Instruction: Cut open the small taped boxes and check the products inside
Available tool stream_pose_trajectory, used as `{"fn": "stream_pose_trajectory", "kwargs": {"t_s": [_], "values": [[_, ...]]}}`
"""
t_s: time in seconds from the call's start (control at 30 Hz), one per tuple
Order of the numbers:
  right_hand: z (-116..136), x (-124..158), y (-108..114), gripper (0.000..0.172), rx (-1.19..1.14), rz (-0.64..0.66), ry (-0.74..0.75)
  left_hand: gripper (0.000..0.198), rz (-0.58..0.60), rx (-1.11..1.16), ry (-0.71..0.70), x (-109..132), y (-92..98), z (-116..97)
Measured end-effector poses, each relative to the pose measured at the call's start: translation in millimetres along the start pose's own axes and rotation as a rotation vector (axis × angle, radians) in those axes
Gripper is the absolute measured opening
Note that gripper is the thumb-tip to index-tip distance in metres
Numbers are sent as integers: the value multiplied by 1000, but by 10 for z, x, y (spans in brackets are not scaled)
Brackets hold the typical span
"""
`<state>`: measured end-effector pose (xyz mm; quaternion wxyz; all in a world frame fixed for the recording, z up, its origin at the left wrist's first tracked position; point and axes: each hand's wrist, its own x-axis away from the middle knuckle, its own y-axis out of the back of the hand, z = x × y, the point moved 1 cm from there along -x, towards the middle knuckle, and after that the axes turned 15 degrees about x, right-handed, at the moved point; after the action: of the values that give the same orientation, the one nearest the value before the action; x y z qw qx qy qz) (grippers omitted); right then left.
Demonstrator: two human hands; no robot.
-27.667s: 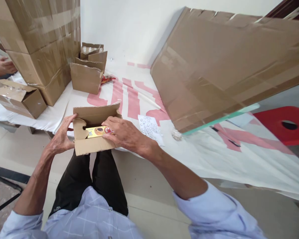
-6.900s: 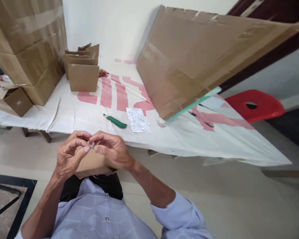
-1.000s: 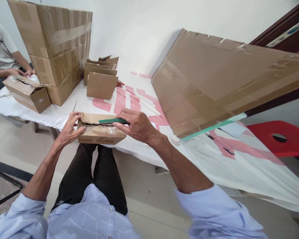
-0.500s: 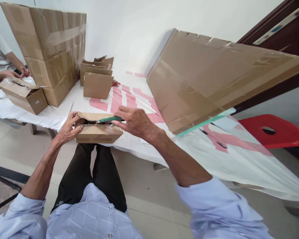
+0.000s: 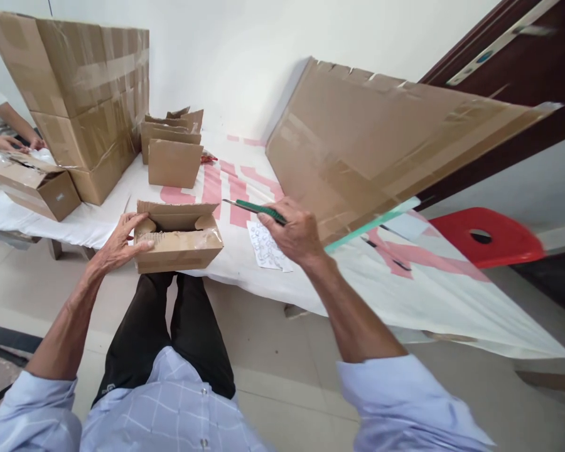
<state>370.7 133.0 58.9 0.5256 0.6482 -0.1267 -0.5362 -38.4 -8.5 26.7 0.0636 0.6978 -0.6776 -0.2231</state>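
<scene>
A small cardboard box (image 5: 181, 246) sits at the near edge of the cloth-covered table (image 5: 428, 295), taped along its front, with its top flap standing up. My left hand (image 5: 117, 242) grips the box's left end, fingers curled over the corner. My right hand (image 5: 294, 232) is raised to the right of the box and is closed round a green-handled utility knife (image 5: 258, 210), its blade pointing left. Just below that hand lies a white sheet of small stickers (image 5: 267, 246).
Large taped cartons (image 5: 82, 94) are stacked at the back left, with several small open boxes (image 5: 172, 154) beside them. A big flat cardboard sheet (image 5: 371, 138) leans over the table on the right. Another person's arm (image 5: 9, 129) works over a box (image 5: 32, 185) at far left. A red stool (image 5: 487, 235) stands at right.
My right hand has drawn the green knife off the box top and away to the right. The box's top flap now stands open. My left hand stays on the box.
</scene>
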Motion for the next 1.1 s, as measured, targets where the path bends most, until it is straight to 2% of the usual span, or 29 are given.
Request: {"fn": "stream_pose_trajectory", "kwargs": {"t_s": [0.07,0.17,0.23,0.27,0.37,0.43,0.53,0.6,0.67,0.8,0.9,1.03,1.1], "values": [[2,177,-371,24,-10,43,-127,88,-9,16,3,-19,-1,-24],[73,405,-885,32,-67,85,-258,82,-58,88,28,-47,15,-61],[126,458,-1056,34,-106,85,-266,82,-86,152,73,-66,33,-70],[153,448,-1073,34,-126,71,-258,82,-93,175,91,-76,44,-66],[281,303,-909,35,-204,-3,-157,76,-109,193,82,-112,73,-22],[436,165,-727,36,-250,-8,10,69,-111,184,54,-135,80,27],[723,4,-529,35,-253,95,282,66,-103,182,16,-155,65,101],[873,-42,-466,36,-229,167,382,66,-105,193,6,-154,48,138],[957,-33,-423,34,-205,172,388,65,-104,200,2,-147,29,158],[1000,128,-293,25,-249,33,301,66,-95,126,-39,-125,-20,141],[1019,301,-180,13,-354,-16,284,76,-95,57,4,-102,-66,93],[1027,401,-93,33,-476,96,271,95,-51,-8,47,-62,-84,21],[1004,337,-90,32,-472,164,193,101,-15,-19,40,-51,-72,-2]]}}
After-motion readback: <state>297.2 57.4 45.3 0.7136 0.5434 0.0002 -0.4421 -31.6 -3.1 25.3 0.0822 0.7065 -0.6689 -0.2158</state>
